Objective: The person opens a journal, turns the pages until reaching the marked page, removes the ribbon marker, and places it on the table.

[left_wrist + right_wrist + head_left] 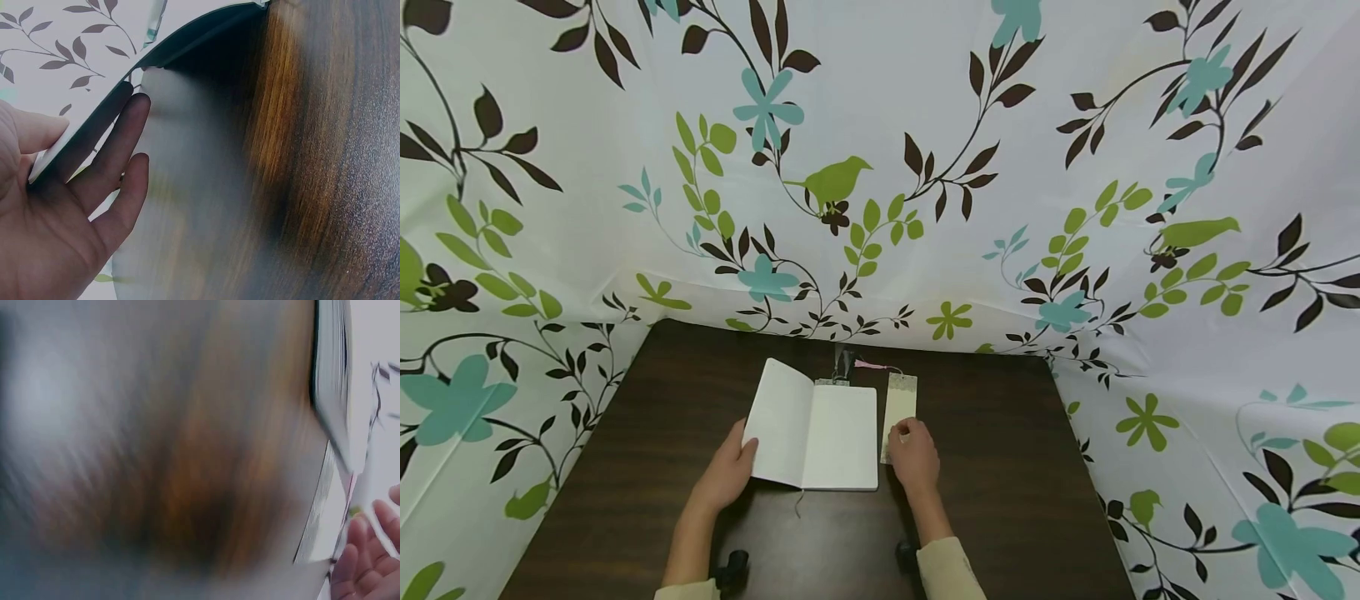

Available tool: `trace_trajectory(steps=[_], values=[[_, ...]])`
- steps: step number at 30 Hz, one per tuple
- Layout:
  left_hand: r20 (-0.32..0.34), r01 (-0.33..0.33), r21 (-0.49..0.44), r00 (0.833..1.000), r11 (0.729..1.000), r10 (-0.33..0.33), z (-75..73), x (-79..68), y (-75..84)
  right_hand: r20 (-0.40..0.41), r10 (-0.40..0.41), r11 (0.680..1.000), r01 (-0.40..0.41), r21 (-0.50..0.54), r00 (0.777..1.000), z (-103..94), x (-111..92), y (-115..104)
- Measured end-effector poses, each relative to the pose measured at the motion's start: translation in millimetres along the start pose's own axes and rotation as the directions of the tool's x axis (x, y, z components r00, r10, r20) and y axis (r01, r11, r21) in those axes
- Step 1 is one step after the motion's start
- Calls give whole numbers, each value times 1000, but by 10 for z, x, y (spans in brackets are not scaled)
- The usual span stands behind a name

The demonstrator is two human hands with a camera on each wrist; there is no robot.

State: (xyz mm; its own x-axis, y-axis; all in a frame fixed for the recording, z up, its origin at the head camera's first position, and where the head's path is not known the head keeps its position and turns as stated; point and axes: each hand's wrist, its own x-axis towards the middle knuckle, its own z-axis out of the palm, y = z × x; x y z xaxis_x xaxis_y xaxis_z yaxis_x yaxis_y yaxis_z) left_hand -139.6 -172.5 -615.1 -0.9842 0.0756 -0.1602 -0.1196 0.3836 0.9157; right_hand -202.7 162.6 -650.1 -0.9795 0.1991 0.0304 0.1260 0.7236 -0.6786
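Note:
An open notebook (pixel 842 437) with blank pages lies on the dark table, its left side raised at a slant. My left hand (pixel 727 468) grips the raised left edge, thumb on the page side and fingers behind the dark cover (pixel 187 37). To the right of the notebook lies a pale, narrow bookmark (pixel 901 398) with a pink tassel (pixel 871 365) at its top. Over the lower part of this bookmark is my right hand (pixel 915 454), fingers loosely bent. In the right wrist view, nothing shows between those fingers; contact with the bookmark is unclear.
A dark clip-like object (pixel 843 364) stands behind the notebook, close to the tassel. A thin ribbon (pixel 799 503) hangs from the notebook's lower edge onto the table (pixel 1015 500). White cloth (pixel 880 100) with leaves, flowers and birds surrounds the table's back and sides.

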Motion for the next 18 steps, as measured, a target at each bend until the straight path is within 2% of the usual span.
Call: trace_trajectory(steps=[3, 5, 7, 10, 12, 13, 15, 18], values=[[15, 2, -13, 1000, 1000, -1, 0, -8, 7, 29, -124, 992, 124, -10, 992, 94, -113, -78], [29, 6, -17, 1000, 1000, -5, 8, -25, 4, 49, -239, 969, 242, -50, 970, 163, -211, -103], [37, 19, -16, 999, 1000, -18, 11, -50, -4, 79, -363, 922, 370, -117, 929, 235, -308, -124], [37, 34, -9, 999, 999, -34, 11, -87, -24, 189, -490, 825, 523, -217, 851, 319, -431, -151], [31, 35, -6, 999, 999, -35, 14, -97, -29, 279, -518, 774, 582, -250, 808, 357, -481, -162], [29, 31, -6, 999, 1000, -30, 16, -96, -27, 325, -515, 759, 598, -259, 794, 368, -494, -167], [19, 16, 0, 1000, 1000, -16, 19, -81, -21, 396, -496, 745, 613, -264, 773, 374, -495, -182], [11, 1, 8, 1000, 1000, -1, 15, -49, 9, 461, -473, 733, 625, -267, 751, 358, -446, -200]])
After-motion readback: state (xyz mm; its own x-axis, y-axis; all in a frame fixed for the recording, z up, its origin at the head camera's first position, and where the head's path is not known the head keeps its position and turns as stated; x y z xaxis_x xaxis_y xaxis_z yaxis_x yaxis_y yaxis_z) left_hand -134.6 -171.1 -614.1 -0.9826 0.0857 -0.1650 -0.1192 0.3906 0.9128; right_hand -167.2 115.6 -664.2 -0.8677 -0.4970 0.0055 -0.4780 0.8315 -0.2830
